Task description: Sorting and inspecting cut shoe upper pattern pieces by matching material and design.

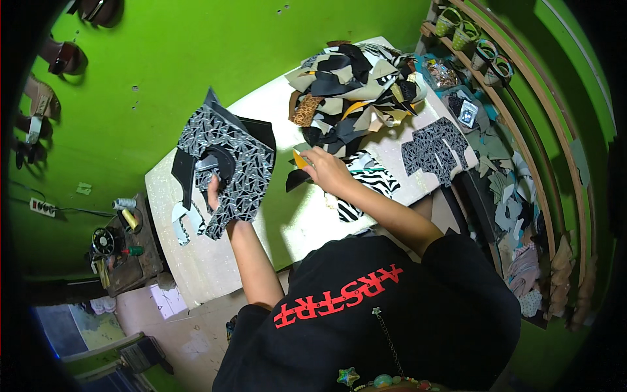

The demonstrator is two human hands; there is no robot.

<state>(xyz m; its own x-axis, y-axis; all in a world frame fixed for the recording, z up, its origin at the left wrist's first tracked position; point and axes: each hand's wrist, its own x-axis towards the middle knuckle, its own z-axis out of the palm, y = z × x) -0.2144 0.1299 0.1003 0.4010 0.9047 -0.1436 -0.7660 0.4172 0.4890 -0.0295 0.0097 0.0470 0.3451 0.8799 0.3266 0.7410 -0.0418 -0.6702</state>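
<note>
In my left hand [213, 194] is a bundle of cut sheet material [251, 176], black with a silver angular pattern, raised over the left part of the table. Its thumb presses on the material and the other fingers are hidden behind it. Plain black pieces stick out at the bundle's top and left side. My right hand [326, 171] is closed on a small scrap [300, 161], orange on one face, at the near edge of a heap of scraps [339, 85]. A dark scrap [297, 179] shows just below those fingers. Beside the right wrist lie zebra-striped pieces [372, 173].
A pale, glittery table [196, 281] carries everything. Another silver-patterned piece [434, 150] lies at its right edge. Small baskets or shoes [465, 36] stand on a curved wooden rack at right, above more scraps [509, 189]. A small fan [103, 242] and thread spools [124, 204] stand at left.
</note>
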